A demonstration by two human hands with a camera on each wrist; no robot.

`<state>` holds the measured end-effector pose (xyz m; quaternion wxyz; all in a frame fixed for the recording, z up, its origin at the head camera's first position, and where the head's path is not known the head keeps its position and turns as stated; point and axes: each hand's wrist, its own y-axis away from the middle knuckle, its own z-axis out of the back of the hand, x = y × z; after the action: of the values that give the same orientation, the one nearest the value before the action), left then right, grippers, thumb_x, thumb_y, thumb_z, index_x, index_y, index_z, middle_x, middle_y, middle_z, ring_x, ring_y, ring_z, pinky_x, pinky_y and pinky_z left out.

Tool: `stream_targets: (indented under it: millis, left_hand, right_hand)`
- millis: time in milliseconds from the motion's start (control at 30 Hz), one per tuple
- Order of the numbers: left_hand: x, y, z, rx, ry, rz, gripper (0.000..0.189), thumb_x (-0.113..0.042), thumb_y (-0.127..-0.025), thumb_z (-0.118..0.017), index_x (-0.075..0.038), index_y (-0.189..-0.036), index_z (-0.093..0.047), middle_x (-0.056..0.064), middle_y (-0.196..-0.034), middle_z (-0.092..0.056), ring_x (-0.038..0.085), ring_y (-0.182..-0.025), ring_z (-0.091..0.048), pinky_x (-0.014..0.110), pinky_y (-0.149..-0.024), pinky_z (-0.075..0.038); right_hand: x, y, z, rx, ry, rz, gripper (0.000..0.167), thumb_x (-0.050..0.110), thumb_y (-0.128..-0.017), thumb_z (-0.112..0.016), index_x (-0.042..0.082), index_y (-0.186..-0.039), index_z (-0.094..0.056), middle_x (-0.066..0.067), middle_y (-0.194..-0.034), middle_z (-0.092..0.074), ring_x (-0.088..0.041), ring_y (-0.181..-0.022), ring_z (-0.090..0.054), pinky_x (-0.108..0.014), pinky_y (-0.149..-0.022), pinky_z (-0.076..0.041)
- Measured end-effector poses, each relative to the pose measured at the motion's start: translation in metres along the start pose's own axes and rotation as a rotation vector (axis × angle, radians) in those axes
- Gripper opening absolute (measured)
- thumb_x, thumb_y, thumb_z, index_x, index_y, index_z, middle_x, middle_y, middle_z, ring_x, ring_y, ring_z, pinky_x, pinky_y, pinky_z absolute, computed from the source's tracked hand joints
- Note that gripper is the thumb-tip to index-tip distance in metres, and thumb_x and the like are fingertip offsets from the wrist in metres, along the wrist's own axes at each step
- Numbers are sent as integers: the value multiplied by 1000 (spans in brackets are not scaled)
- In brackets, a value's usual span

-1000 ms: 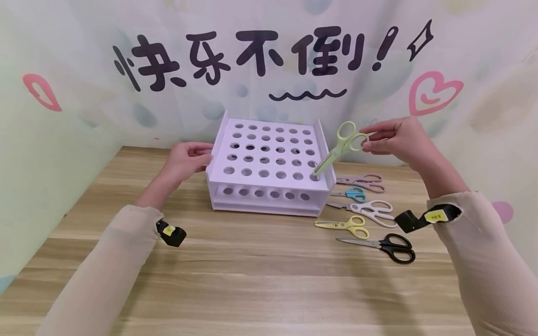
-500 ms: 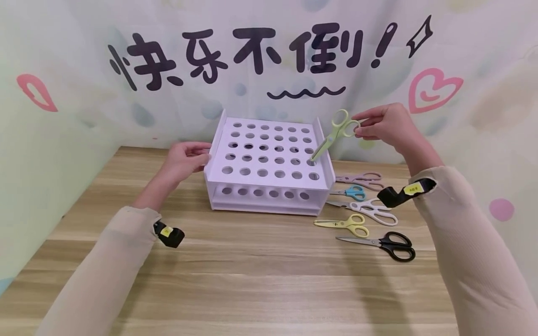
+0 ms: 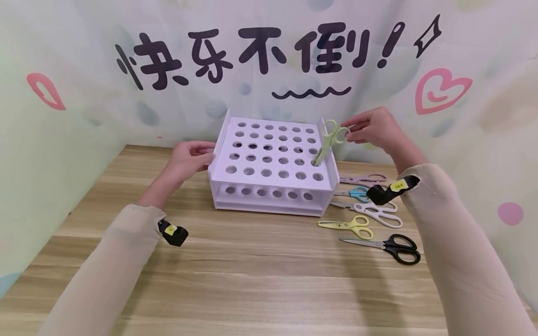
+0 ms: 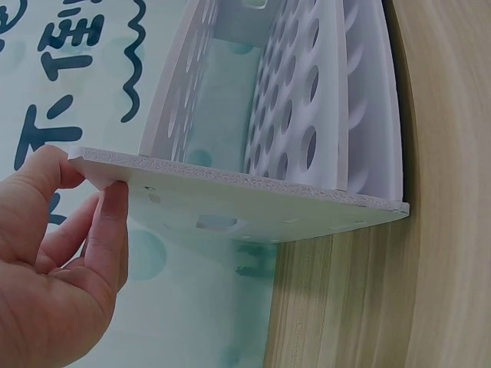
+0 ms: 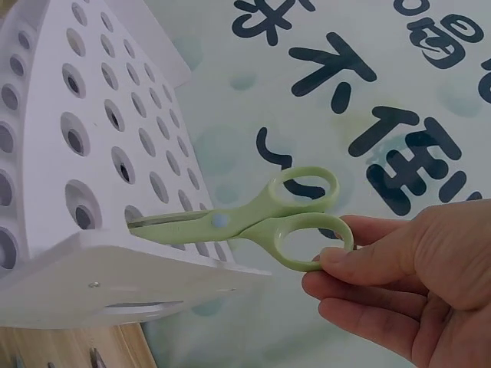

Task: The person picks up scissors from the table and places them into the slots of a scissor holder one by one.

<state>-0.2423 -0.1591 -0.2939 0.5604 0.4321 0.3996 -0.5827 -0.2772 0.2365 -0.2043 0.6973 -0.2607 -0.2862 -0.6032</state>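
Observation:
The white rack (image 3: 218,179) has rows of round holes in its top and a lower shelf. At its left side panel (image 4: 176,199) my left hand (image 3: 185,161) pinches the panel's edge between thumb and fingers. My right hand (image 3: 376,130) pinches one handle loop of the pale green scissors (image 3: 326,144). Those scissors slant handles-up, and in the right wrist view the blades of the green scissors (image 5: 176,228) reach into a hole beside the right side panel. The blade tips are hidden inside the rack.
Right of the rack lie purple scissors (image 3: 365,178), blue scissors (image 3: 359,193), white scissors (image 3: 374,212), yellow scissors (image 3: 349,226) and black-handled scissors (image 3: 388,246) on the wooden table (image 3: 252,280). A printed cloth (image 3: 201,102) hangs behind.
The right hand has moved left with the green scissors. Their tips went from the front right hole to the one behind it, and now sit lower in it. The left hand keeps its hold.

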Motion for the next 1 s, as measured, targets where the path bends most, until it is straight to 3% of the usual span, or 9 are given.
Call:
stream_targets:
  millis: [500, 733, 1000]
  left_hand:
    - [0, 0, -1, -10, -2, 0, 39, -6, -88, -55, 3, -126, -53, 10, -102, -52, 12, -83, -53, 21, -72, -53]
    - [0, -1, -1, -13, 1, -8, 38, -6, -88, -55, 3, -125, -53, 9, -101, -52, 11, -82, -53, 20, -70, -53]
    - [1, 0, -1, -7, -12, -6, 38, -7, -89, -55, 2, -126, -53, 11, -103, -52, 13, -84, -53, 21, -72, -53]
  right_hand:
    - [-1, -5, -24, 18, 79, -4, 29, -4, -80, -66, -3, -108, -65, -20, -96, -65, -20, -76, -63, -25, -64, -55]
    - [-1, -8, -30, 35, 109, 33, 29, -8, -79, -64, -4, -108, -66, -24, -100, -64, -16, -75, -63, -26, -64, -56]
    - [-6, -9, -36, 37, 150, 71, 28, -8, -78, -64, -1, -105, -68, -18, -97, -66, -14, -76, -61, -20, -62, -52]
